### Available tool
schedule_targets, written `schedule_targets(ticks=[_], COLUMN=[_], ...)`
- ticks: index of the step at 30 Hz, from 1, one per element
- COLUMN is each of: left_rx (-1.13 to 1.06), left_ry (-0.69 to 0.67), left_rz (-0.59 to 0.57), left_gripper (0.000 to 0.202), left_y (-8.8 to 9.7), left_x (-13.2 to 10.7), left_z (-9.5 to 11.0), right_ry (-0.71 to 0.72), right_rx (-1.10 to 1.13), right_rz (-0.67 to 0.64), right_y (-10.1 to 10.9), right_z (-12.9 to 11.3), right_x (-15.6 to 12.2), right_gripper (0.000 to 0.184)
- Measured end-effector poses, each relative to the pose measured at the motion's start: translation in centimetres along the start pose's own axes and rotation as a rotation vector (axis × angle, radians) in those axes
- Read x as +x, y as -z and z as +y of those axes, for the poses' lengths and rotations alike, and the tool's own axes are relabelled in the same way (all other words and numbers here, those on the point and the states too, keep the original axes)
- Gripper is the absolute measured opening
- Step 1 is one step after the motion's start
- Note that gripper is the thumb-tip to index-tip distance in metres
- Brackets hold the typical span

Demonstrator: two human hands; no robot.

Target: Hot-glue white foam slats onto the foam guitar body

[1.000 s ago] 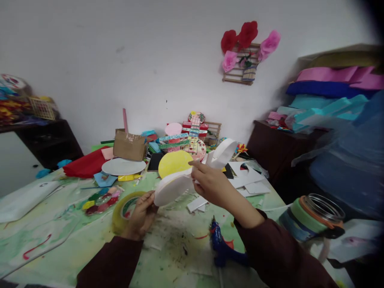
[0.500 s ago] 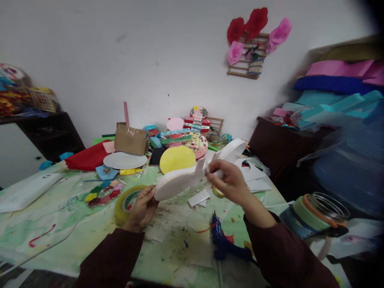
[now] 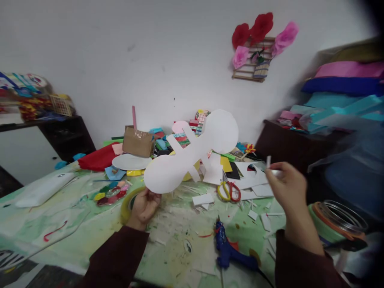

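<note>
Step in hand, as we read it: shaping or fitting the white cutout (image 3: pixel 192 154), with a pause to look at its flat face. It's up in the air over the bench (image 3: pixel 174 258), tilted, one round end low by us, the other higher and farther off, narrow strips sticking out both sides of the waist.

Our left hand (image 3: pixel 145 208) pinches the lower edge of the near round end; that's the only support we can see. Our right hand (image 3: pixel 288 186) is well apart, off to the right, pinching a small white piece (image 3: pixel 269 161) between thumb and fingers. Can't tell if that piece is an offcut or a part to add.

Next move, our judgement: decide on the small piece. If waste, drop it near the white scraps (image 3: pixel 203 199). If a part, the right hand has to come back and the left has to hold the cutout steady, since an edge grip likely lets the far end swing.

Glue gun (image 3: pixel 226 250) lies between our forearms, nozzle pointing away; scissors (image 3: pixel 229 191) sit beyond it. Both look within reach.
</note>
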State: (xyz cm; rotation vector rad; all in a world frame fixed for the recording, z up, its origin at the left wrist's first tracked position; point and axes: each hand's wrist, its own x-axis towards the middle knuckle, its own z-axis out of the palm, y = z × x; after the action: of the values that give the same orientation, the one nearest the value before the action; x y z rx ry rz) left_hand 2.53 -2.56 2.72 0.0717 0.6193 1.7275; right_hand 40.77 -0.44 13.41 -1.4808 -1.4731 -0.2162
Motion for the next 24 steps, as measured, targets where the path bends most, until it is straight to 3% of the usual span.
schedule_targets(ticks=[2,5,9,13,18,24], left_rx=[0.005,0.0,-0.018,-0.053,-0.076,-0.091], left_ry=[0.003,0.036,0.077,0.082,0.133,0.195], left_rz=[-0.012,-0.027,-0.095,-0.191,-0.179,-0.11], left_gripper=[0.044,0.047,0.048,0.044,0.041,0.038], left_y=[-0.8,-1.8,-2.4,-2.2,-2.3,-4.4], left_x=[-0.2,-0.5,-0.7,-0.5,-0.4,-2.1], left_z=[-0.1,-0.4,-0.6,-1.1,-1.9,-2.4], right_ry=[0.092,0.118,0.123,0.004,-0.041,-0.027], right_rx=[-0.186,-0.327,-0.427,-0.457,-0.449,-0.506], right_rz=[-0.272,-0.413,-0.482,-0.518,-0.471,-0.419], right_y=[-1.8,-3.9,-4.4,-3.6,-2.5,-2.3], right_z=[1.8,3.6,4.7,5.1,5.4,5.3], right_x=[-0.5,-0.9,-1.1,-0.9,0.0,1.0], right_gripper=[0.017,0.024,0.029,0.026,0.03,0.035])
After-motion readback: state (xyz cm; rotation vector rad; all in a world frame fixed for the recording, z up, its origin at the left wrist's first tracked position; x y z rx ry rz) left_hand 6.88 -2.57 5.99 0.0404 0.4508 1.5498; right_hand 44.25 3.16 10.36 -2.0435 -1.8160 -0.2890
